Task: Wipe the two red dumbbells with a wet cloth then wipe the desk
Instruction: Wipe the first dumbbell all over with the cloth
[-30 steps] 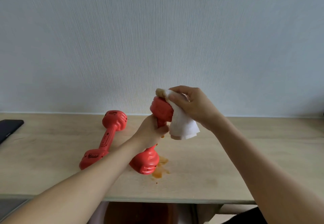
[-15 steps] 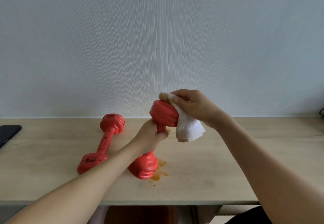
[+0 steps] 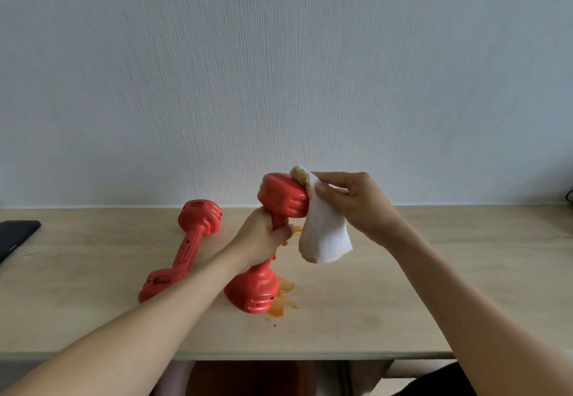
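The left hand (image 3: 262,237) is wrapped tight around the handle of a red plastic dumbbell (image 3: 273,234), holding it tilted above the pale wooden desk (image 3: 434,287), its lower head close over the desk near the middle and its upper head raised toward the back wall. Whether that lower head actually rests on the wood, I cannot tell from here. The right hand (image 3: 356,203) pinches a white folded cloth (image 3: 324,234) between thumb and fingers and presses it against the right side of the upper head; the top corner of the cloth is stained yellowish brown, and the rest hangs down loose, clear of the desk. The two hands are close together but not touching, with the dumbbell's upper head between them. Under and just to the right of the lower head lies an orange smear (image 3: 280,305) spread over the wood, and a few smaller orange spots sit further back, beside the left hand. The second red plastic dumbbell (image 3: 183,249) lies flat on the desk to the left, one head toward the back edge, the other toward the front, partly hidden behind the left forearm. At the far left edge of the desk rests a flat black object (image 3: 15,237), only partly in view.
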{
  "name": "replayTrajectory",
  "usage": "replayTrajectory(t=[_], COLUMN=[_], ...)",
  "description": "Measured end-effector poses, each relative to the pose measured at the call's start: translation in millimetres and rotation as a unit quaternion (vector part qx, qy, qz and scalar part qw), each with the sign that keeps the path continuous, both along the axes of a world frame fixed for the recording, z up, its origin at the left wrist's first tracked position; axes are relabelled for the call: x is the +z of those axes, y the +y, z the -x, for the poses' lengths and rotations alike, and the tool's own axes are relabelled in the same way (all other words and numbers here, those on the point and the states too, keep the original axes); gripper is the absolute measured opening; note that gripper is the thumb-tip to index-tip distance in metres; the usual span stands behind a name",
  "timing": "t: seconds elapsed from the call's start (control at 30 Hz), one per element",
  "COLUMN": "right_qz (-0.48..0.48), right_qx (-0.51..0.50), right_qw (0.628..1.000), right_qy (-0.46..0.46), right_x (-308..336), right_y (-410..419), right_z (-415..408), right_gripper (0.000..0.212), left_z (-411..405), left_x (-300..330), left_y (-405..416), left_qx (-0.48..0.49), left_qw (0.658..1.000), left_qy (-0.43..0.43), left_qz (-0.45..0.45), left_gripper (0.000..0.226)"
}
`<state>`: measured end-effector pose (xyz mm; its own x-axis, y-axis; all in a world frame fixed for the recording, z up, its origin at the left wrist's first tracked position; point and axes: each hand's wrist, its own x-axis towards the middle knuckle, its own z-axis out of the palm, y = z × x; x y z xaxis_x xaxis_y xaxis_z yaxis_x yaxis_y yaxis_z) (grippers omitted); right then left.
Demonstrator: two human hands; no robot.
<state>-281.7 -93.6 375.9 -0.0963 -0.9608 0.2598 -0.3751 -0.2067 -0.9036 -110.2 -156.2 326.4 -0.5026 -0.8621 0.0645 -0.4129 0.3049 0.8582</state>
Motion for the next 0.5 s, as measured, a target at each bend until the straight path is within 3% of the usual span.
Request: replayTrajectory(t=[0.07, 0.2, 0.33, 0.5], right_qz=[-0.007, -0.054, -0.070, -0.043], right_qx=[0.013, 0.045, 0.067, 0.057], right_qw=[0.999, 0.993, 0.995, 0.992], right_qy=[0.033, 0.090, 0.006, -0.100], right_x=[11.2, 25.4, 15.1, -1.4], right_y=[-7.5, -32.1, -34.3, -16.4], right_z=[-1.8, -9.8, -12.3, -5.7], right_gripper=[0.023, 0.028, 0.029, 0.029], left_z=[0.9, 6.9, 8.6, 13.7], left_x=[-1.0, -0.2, -2.2, -3.0], left_y=[0.0, 3.8, 3.0, 3.2], left_qx=[-0.014, -0.052, -0.041, -0.043], left_qw=[1.000, 0.997, 0.999, 0.999], left_qy=[-0.009, -0.028, -0.015, -0.017], left_qz=[0.007, 0.053, 0.033, 0.014], left_gripper=[0.022, 0.034, 0.036, 0.019])
